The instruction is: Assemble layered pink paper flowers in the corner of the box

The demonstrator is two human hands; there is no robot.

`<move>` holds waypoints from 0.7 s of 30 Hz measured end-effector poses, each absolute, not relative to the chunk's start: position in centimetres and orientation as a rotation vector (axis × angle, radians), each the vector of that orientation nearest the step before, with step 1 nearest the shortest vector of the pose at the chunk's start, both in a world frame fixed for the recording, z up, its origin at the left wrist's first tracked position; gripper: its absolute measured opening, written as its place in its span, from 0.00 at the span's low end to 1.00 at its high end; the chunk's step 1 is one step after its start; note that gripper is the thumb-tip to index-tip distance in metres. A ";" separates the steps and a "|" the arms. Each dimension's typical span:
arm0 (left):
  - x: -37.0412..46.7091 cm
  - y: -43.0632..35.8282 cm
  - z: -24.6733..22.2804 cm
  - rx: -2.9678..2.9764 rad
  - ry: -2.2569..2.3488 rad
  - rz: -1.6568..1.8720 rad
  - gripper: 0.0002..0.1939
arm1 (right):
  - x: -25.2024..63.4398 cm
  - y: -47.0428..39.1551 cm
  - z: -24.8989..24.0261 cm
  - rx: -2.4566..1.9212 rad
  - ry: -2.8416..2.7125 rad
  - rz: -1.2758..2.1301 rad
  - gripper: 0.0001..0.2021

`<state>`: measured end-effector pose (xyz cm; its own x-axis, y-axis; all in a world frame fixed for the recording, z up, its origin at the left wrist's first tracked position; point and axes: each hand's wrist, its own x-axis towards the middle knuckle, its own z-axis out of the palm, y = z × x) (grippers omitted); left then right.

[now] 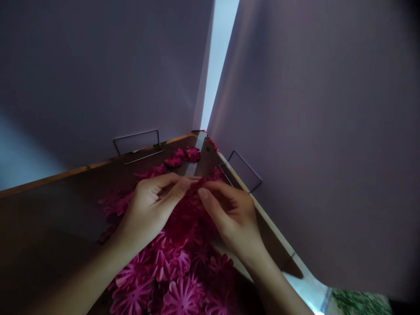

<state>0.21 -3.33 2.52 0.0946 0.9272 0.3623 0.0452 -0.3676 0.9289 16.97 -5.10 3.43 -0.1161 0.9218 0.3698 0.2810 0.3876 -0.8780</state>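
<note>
Both hands are raised close together over a heap of magenta petal pieces (183,295) on a dark surface. My left hand (157,197) has its thumb and fingers pinched together on a dark pink flower piece (197,186). Facing it, my right hand (229,205) pinches the same piece from the other side, its thumb and fingertips nearly touching those of my left hand. The held piece blends into the pink pile behind it, so its outline is hard to make out.
Grey-purple panels (98,65) stand at left and right, with a bright gap between them. Wire frames (141,146) sit along the wooden edges at left and right. More pink flowers (193,153) lie near the far corner. Green material (361,302) shows at lower right.
</note>
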 end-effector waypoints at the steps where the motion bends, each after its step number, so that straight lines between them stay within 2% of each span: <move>1: 0.1 -3.3 2.6 1.572 0.956 1.393 0.10 | 17.1 -5.1 3.5 -1.080 -1.632 0.783 0.08; 7: -0.1 -3.4 2.8 1.778 0.956 1.399 0.15 | 17.4 -4.9 3.6 -1.065 -1.564 0.785 0.06; 13: -0.1 -3.4 2.5 2.108 0.941 1.545 0.15 | 17.1 -4.9 4.0 -1.006 -1.468 0.923 0.06; 21: 0.0 -3.3 2.6 2.159 0.847 1.618 0.15 | 16.9 -4.7 4.1 -1.018 -1.401 0.929 0.01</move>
<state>-0.03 -3.31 2.56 0.1864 0.6229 0.7597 0.2691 -0.7761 0.5703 16.91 -4.71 4.08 -0.0127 0.9475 0.3195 0.0745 0.3196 -0.9446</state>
